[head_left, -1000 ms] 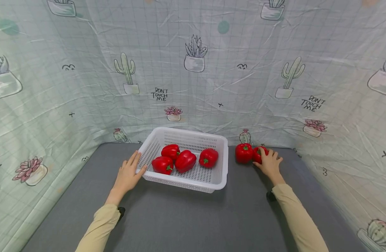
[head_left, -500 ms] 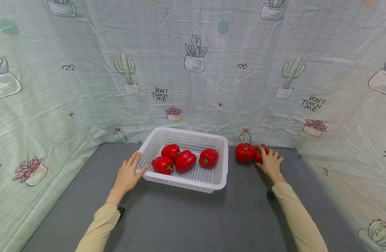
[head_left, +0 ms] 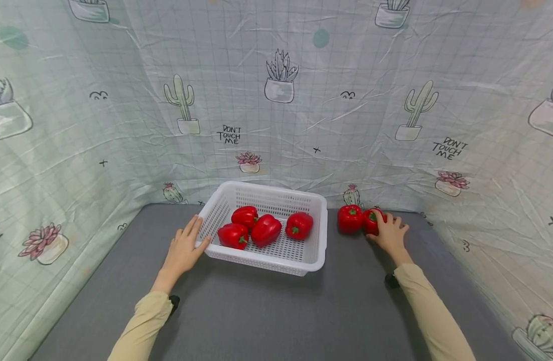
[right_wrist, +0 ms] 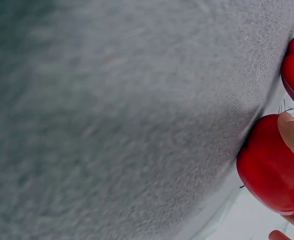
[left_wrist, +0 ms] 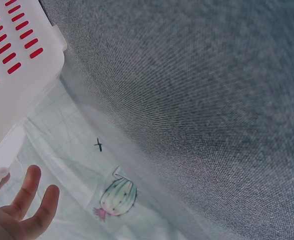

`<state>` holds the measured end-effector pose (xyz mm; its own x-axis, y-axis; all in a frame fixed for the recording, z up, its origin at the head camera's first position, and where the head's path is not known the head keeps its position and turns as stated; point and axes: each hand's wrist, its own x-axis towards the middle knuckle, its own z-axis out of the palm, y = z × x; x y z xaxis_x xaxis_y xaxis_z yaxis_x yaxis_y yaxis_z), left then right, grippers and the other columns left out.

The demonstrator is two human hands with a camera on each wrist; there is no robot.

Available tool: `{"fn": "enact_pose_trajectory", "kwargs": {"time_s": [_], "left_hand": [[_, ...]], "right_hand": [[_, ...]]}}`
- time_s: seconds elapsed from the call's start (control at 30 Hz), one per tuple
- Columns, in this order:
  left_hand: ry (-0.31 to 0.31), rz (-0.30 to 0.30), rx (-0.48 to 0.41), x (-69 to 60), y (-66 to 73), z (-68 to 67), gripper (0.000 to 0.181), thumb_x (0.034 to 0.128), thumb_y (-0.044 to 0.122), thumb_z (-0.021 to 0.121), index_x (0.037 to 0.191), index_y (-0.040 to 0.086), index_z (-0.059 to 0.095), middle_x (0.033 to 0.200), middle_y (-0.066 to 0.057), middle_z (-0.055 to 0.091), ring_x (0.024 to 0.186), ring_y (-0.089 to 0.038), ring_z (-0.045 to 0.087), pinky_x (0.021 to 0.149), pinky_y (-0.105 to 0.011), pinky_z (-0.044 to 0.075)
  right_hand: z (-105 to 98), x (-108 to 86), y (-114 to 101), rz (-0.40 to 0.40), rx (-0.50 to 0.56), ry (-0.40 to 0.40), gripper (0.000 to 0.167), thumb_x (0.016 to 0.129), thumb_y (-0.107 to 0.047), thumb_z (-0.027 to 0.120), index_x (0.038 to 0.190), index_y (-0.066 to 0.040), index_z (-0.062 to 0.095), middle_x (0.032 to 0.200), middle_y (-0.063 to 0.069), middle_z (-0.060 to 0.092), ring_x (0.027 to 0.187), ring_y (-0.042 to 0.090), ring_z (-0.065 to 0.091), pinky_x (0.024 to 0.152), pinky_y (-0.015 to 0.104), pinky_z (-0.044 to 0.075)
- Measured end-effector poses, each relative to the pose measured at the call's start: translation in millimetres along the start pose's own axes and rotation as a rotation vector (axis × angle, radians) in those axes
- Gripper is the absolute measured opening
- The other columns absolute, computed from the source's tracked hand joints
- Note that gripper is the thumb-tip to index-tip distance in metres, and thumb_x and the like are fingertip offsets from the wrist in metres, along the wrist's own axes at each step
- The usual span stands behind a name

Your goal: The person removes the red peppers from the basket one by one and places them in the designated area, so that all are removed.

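Observation:
A white perforated plastic basket (head_left: 258, 256) stands on the grey tabletop with several red bell peppers in it, one of them a pepper (head_left: 299, 225) at its right side. On the basket's left rim lies my left hand (head_left: 182, 250), its fingers spread and fairly straight; the left wrist view shows fingers (left_wrist: 26, 192) beside the basket wall. My right hand (head_left: 391, 236) holds a red bell pepper (right_wrist: 269, 165) between thumb and fingers, right of the basket. That pepper appears to sit on the table. Close to its left is another bell pepper (head_left: 350, 219). My right hand partly hides the held pepper.
A pale curtain (head_left: 276, 125) printed with cacti surrounds the grey table (head_left: 276, 311) at the back and both sides. Both loose peppers are close to the back curtain.
My right hand and forearm have shifted very slightly to the right, with the thumb drawn in nearer the pepper. My left hand and the basket look unmoved.

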<state>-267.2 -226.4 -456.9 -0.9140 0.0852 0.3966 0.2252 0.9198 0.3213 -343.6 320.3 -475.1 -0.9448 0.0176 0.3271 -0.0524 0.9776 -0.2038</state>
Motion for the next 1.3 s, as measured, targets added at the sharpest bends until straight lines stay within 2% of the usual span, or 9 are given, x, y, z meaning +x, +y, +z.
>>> {"fn": "enact_pose_trajectory", "kwargs": {"time_s": [0.3, 0.77, 1.07, 1.3], "left_hand": [[0.015, 0.009, -0.007, 2.3, -1.9, -0.5, 0.062, 0.0876, 0.039, 0.048, 0.137, 0.004, 0.032, 0.143, -0.018, 0.029, 0.101, -0.039, 0.042, 0.077, -0.053, 0.037], [0.007, 0.005, -0.003, 0.4, 0.4, 1.1, 0.062, 0.0874, 0.038, 0.048, 0.137, 0.004, 0.033, 0.143, -0.018, 0.03, 0.099, -0.039, 0.044, 0.074, -0.052, 0.038], [-0.003, -0.004, -0.004, -0.6, 0.2, 1.4, 0.062, 0.0873, 0.038, 0.048, 0.137, 0.004, 0.032, 0.143, -0.018, 0.029, 0.1, -0.039, 0.043, 0.075, -0.052, 0.037], [0.001, 0.002, -0.011, -1.3, -0.8, 1.1, 0.062, 0.0875, 0.039, 0.048, 0.137, 0.004, 0.033, 0.143, -0.018, 0.029, 0.1, -0.039, 0.043, 0.075, -0.053, 0.037]], "right_hand": [[-14, -6.8, -6, -0.038, -0.002, 0.045, 0.077, 0.068, -0.026, 0.076, 0.131, -0.015, 0.032, 0.122, 0.032, 0.036, 0.107, 0.053, 0.027, 0.079, 0.069, 0.014], [-33, -32.6, -33, -0.168, 0.069, 0.211, 0.067, 0.07, -0.023, 0.075, 0.127, -0.01, 0.041, 0.126, 0.025, 0.039, 0.109, 0.047, 0.03, 0.084, 0.064, 0.016], [-42, -47.8, -62, -0.248, 0.189, 0.322, 0.053, 0.074, -0.021, 0.07, 0.119, -0.007, 0.049, 0.118, 0.021, 0.047, 0.103, 0.041, 0.038, 0.081, 0.058, 0.023], [-41, -51.1, -89, -0.325, 0.275, 0.317, 0.046, 0.075, -0.018, 0.068, 0.117, -0.006, 0.052, 0.116, 0.02, 0.049, 0.103, 0.038, 0.043, 0.081, 0.056, 0.026]]}}
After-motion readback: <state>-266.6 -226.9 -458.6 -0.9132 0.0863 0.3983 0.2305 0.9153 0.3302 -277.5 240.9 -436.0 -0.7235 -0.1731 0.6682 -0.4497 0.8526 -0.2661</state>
